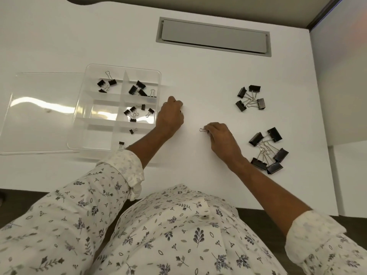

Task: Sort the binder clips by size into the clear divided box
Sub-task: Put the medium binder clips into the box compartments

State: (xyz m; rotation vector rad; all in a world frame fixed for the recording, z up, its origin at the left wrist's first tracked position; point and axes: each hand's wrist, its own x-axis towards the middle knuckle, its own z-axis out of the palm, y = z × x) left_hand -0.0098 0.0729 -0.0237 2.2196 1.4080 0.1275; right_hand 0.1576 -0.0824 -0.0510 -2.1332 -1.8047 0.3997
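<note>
The clear divided box (161, 80) sits left of centre on the white desk, with black binder clips in several compartments (139, 90). My left hand (170, 116) hovers just right of the box, fingers curled; whether it holds a clip is hidden. My right hand (220, 139) rests mid-desk, pinching a small binder clip (203, 130) whose wire loop pokes out left of the fingers. Two loose piles lie at the right: medium clips (250, 98) further back and large clips (268, 149) nearer me.
The box's clear lid (39, 112) lies flat to the left of the box. A grey cable hatch (213, 37) is set into the desk at the back. The desk's right edge (325, 135) runs beside the piles.
</note>
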